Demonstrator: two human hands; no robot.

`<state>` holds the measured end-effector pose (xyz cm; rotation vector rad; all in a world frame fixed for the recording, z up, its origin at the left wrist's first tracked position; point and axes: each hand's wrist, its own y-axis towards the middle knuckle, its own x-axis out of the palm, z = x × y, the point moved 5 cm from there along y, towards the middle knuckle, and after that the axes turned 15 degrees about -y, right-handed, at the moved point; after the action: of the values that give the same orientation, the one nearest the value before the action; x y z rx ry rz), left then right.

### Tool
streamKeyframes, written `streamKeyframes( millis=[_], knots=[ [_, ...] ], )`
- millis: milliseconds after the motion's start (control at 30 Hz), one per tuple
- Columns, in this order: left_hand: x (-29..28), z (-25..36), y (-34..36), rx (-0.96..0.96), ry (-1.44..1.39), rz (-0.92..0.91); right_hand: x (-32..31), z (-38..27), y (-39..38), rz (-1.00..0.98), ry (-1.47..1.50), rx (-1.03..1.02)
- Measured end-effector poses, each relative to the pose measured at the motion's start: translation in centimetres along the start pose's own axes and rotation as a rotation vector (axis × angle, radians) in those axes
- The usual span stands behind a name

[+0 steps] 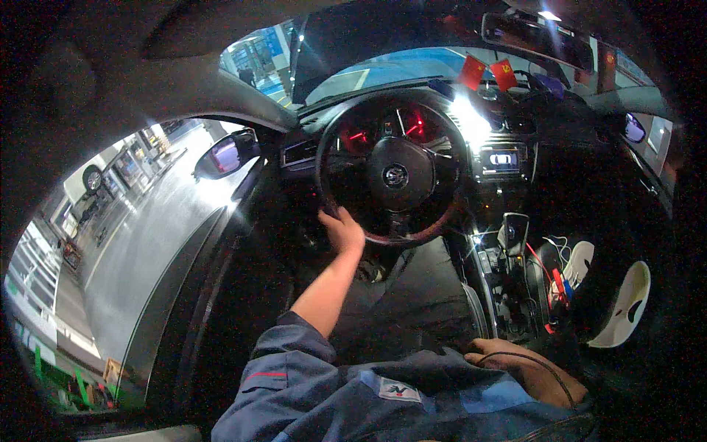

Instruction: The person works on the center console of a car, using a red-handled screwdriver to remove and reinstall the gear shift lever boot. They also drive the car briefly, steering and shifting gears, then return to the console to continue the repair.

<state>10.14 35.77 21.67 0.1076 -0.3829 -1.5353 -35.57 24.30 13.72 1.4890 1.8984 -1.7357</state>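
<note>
I sit in a car's driver seat behind a black steering wheel (pixel 319 173). My left hand (pixel 345 230) is closed round the lower left of its rim. Low by my right thigh rests my right hand (pixel 486 349); its fingers are mostly hidden in shadow. A thin black cable (pixel 534 356) passes over my right forearm. Beyond the rim, the instrument cluster (pixel 388 131) glows with red needles. The gear lever (pixel 513 230) stands on the centre console, forward of my right hand.
A lit display (pixel 501 160) sits in the dashboard, beside a bright glare. Two small red flags (pixel 503 74) stand on the dash. White and red cords and pale shoe-sole-shaped items (pixel 626 306) lie on the passenger side. A side mirror (pixel 227 155) and workshop floor (pixel 140 243) show outside left.
</note>
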Motion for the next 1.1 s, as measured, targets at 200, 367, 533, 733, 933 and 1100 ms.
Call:
streamKeyframes(
  millis=[200,367,533,733,933,1100],
  knots=[
    [1.8,-6.6,-7.6,-0.272,0.203,-0.044,-0.3,0.3,-0.6,-0.013,-0.055,0.005],
    [5.1,-8.7,-13.2,-0.644,-0.479,-0.235,0.3,0.6,-0.3,0.055,-0.002,-0.079],
    [3.5,-7.9,-13.8,-0.773,-0.487,-0.264,2.0,0.4,0.3,0.039,-0.026,-0.146],
    [2.8,-4.6,-14.5,-0.596,-0.581,-0.237,1.6,-0.1,-1.7,0.231,0.013,-0.252],
    [0.5,-6.8,-11.0,-0.516,-0.433,-0.401,2.7,0.6,-1.8,0.169,-0.02,-0.221],
    [-4.1,-7.5,0.6,-0.146,0.158,-0.348,2.5,0.2,-1.9,0.175,0.043,-0.233]
  ],
)
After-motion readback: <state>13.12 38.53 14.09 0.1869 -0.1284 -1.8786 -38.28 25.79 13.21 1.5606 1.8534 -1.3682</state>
